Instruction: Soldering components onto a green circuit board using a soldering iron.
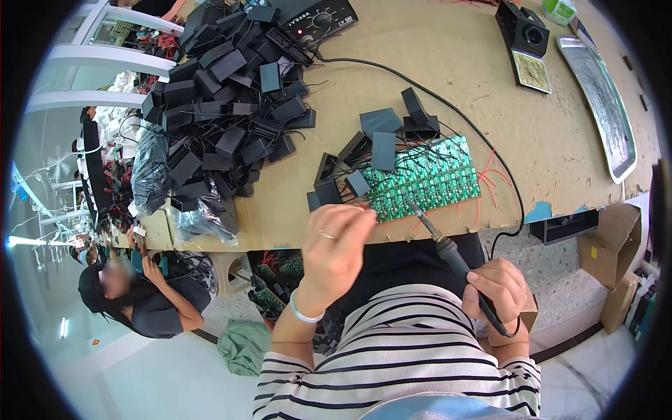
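My right hand (498,290) is closed round the dark handle of a soldering iron (456,260). The iron's tip points at the lower edge of a green circuit board panel (423,180) on the table. Beside the panel's lower left corner, my left hand (337,241) has its fingers pinched together; what they hold, if anything, is hidden. Black plastic boxes (383,150) with wires lie over the panel's left part and around it. Red wires (495,175) stick out from the panel's right side.
A big heap of black boxes (227,105) covers the table's left. Behind it sits a soldering station (318,17), its cable curving past the panel's right. Farther right are a black holder with a yellowish tray (532,70) and a metal tray (600,105). Another person (157,301) sits at left.
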{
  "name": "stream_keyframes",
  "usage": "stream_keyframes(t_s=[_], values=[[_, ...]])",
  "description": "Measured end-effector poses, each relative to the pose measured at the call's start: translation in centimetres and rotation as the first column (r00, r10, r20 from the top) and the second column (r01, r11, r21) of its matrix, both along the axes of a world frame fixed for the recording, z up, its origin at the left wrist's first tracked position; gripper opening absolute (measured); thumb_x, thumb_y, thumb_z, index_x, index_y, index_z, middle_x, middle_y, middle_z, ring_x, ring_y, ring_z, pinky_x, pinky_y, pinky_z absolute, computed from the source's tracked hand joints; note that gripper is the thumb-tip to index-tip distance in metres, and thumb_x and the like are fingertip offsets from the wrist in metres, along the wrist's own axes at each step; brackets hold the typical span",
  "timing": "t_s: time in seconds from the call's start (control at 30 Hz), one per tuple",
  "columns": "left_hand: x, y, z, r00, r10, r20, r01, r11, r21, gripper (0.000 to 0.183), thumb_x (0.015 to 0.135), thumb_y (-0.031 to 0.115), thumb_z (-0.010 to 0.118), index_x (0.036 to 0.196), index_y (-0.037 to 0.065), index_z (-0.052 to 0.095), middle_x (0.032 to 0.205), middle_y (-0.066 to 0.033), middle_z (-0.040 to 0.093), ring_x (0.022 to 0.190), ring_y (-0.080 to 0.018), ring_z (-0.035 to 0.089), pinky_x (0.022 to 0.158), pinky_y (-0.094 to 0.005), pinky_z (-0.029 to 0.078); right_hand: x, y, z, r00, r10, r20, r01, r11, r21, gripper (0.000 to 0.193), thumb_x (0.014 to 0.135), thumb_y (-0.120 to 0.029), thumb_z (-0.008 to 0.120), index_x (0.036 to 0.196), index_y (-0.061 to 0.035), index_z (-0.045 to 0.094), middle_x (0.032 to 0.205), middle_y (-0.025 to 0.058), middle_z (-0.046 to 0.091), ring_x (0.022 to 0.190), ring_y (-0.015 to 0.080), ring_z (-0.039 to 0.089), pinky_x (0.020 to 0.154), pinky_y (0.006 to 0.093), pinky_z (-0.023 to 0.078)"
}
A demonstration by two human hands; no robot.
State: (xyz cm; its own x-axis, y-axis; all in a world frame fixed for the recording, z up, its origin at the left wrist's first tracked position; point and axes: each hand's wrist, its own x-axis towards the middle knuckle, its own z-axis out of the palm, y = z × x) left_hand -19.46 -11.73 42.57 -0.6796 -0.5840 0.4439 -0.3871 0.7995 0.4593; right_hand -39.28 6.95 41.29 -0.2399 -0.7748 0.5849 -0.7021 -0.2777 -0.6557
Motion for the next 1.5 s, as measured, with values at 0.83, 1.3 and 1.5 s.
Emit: stream_keyframes(t_s=[0.83, 1.3, 1.5], values=[[-0.9, -0.8, -1.1, 0.955, -0.126, 0.268, 0.156, 0.984, -0.091, 0.016, 0.075, 0.004, 0.078, 0.090, 0.007, 0.074, 0.081, -0.0007, 0.062, 0.077, -0.0210, 0.062, 0.083, -0.0379, 0.046, 0.8, 0.0, -1.3, 0.994, 0.103, 0.019, -0.104, 0.993, 0.062, 0.029, 0.068, 0.005, 0.074, 0.094, -0.0032, 0.067, 0.080, 0.0061, 0.067, 0.061, 0.0225, 0.065, 0.054, 0.0324, 0.054], [-1.0, -0.7, -0.9, 0.950, -0.123, 0.287, 0.145, 0.988, -0.055, 0.014, 0.075, 0.006, 0.078, 0.089, 0.008, 0.074, 0.081, -0.0006, 0.061, 0.079, -0.0214, 0.061, 0.084, -0.0384, 0.044, 0.1, 1.0, -0.4, 0.996, 0.093, 0.002, -0.093, 0.996, 0.018, 0.030, 0.068, 0.007, 0.075, 0.097, 0.0013, 0.066, 0.080, 0.0078, 0.067, 0.063, 0.0220, 0.066, 0.056, 0.0320, 0.057], [-1.4, -0.4, -0.5, 0.936, -0.110, 0.333, 0.150, 0.984, -0.096, 0.013, 0.076, 0.005, 0.078, 0.088, 0.007, 0.074, 0.080, -0.0011, 0.061, 0.079, -0.0216, 0.061, 0.090, -0.0407, 0.045, -0.6, 2.0, -0.1, 0.998, -0.059, 0.007, 0.059, 0.998, 0.027, 0.028, 0.075, 0.006, 0.071, 0.101, -0.0013, 0.064, 0.081, 0.0081, 0.067, 0.064, 0.0244, 0.065, 0.056, 0.0344, 0.054]])
